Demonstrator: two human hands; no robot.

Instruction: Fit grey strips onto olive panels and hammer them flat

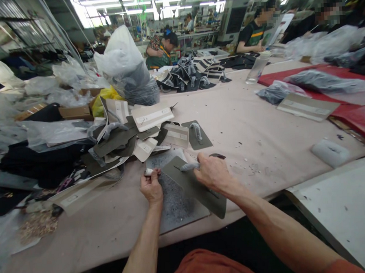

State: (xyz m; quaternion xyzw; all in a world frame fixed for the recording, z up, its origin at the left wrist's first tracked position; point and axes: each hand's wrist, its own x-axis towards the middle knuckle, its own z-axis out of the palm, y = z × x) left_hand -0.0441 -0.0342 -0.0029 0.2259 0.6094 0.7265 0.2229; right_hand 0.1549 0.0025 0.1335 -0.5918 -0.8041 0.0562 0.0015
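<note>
My left hand (152,187) is closed on a small white cylindrical object (148,171) above the left edge of a speckled grey board (176,206). My right hand (211,171) grips the plastic-wrapped handle (188,166) of an olive-grey panel (193,189), which hangs tilted over the board's right side. A dark tool, its kind unclear, sticks out beyond my right fingers. Just behind the board lies another olive panel (197,136) with a wrapped handle, beside a loose heap of similar panels (118,142).
Bagged goods (126,66) and plastic wrapping crowd the left. Dark and striped pieces (191,75) lie at the far side of the pink table (230,117). At right are a clear container (257,69), a red sheet (355,119) and a white roundish object (330,152). Several people work beyond.
</note>
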